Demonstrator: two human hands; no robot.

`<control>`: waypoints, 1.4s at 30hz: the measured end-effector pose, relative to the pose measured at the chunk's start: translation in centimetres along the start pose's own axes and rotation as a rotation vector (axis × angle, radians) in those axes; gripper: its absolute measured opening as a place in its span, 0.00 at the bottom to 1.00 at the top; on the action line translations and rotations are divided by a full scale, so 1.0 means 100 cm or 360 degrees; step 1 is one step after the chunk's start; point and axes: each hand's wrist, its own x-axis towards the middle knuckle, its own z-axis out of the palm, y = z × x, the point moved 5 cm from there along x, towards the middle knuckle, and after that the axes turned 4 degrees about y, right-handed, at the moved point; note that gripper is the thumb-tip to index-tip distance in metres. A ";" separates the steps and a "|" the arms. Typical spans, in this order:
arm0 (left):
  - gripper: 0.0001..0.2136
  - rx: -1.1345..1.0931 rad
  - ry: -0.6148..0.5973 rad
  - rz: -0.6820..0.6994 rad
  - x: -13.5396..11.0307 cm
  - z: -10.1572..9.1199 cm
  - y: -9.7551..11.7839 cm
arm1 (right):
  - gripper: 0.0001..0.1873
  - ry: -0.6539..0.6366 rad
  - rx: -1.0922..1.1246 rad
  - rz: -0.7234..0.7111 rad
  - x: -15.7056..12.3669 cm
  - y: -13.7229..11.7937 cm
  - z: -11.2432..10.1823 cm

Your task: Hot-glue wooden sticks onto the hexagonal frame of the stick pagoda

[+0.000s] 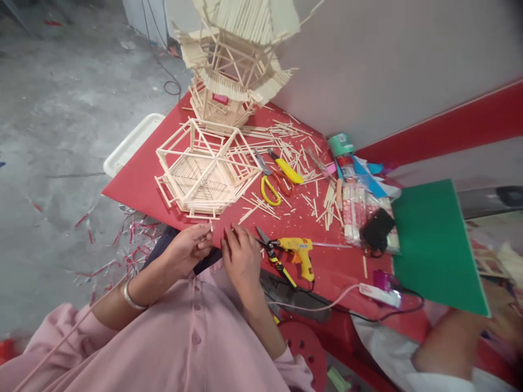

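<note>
Left fingers pinching short stick, red tabletop, grey floor

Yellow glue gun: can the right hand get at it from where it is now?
Probably yes. The right hand is close to the yellow glue gun, but the black-and-yellow hand tool lies between them, so it would likely need to pass over that.

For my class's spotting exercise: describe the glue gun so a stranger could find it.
Find the red tabletop, then the person's right hand at its near edge. Just right of that hand, past a black-and-yellow hand tool, lies the glue gun. Unlike the yellow-handled scissors, it is pistol-shaped with an orange trigger.
</note>
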 end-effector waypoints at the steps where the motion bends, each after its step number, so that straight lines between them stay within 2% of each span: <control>1: 0.14 0.0073 -0.0024 0.0062 -0.002 0.001 -0.003 | 0.16 0.0008 0.0016 0.0005 0.000 0.001 0.000; 4: 0.13 0.0240 -0.0080 0.0258 -0.007 0.009 -0.011 | 0.16 0.0017 0.0059 0.0018 0.000 0.004 -0.002; 7: 0.14 0.0302 -0.0085 0.0324 -0.006 0.017 -0.017 | 0.16 0.0026 0.0069 0.0032 0.000 0.007 -0.003; 13: 0.14 0.0018 0.0170 0.0176 0.005 0.011 -0.014 | 0.16 0.0054 0.0058 0.0009 -0.004 0.008 -0.003; 18: 0.14 -0.0157 0.0217 0.0101 0.007 0.011 0.000 | 0.15 0.0092 0.0066 -0.0032 -0.008 0.009 -0.002; 26: 0.12 -0.0418 0.0100 -0.0174 0.009 0.017 0.008 | 0.16 0.0127 0.0144 -0.0056 -0.010 0.011 0.002; 34: 0.10 -0.0575 -0.0078 -0.0254 0.019 0.007 0.005 | 0.15 0.0166 0.0122 -0.0085 -0.008 0.011 0.005; 42: 0.11 -0.0513 -0.0069 -0.0309 0.018 0.011 0.009 | 0.15 0.0151 0.0125 -0.0088 -0.005 0.009 0.006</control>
